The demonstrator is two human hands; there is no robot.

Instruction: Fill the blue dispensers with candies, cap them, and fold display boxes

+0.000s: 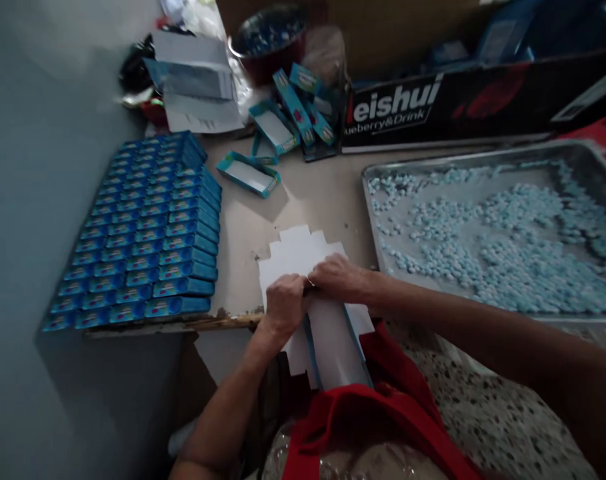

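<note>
A flat die-cut cardboard blank (303,250), white on the upper side with blue strips, lies over the table's front edge and slopes down toward my red apron (397,413). My left hand (287,300) is closed on its left part, fingers curled in. My right hand (335,277) is closed close beside it, pinching the cardboard near the middle. The fingertips of both hands are partly hidden by the knuckles. Beyond the blank lies a folded blue box tray (250,175) with a white inside.
Rows of small blue packets (147,227) stand stacked at the left by the wall. A metal tray (370,200) of light blue pellets is at the right. Several folded boxes (293,107), a bowl (267,40) and a black carton (463,107) stand at the back.
</note>
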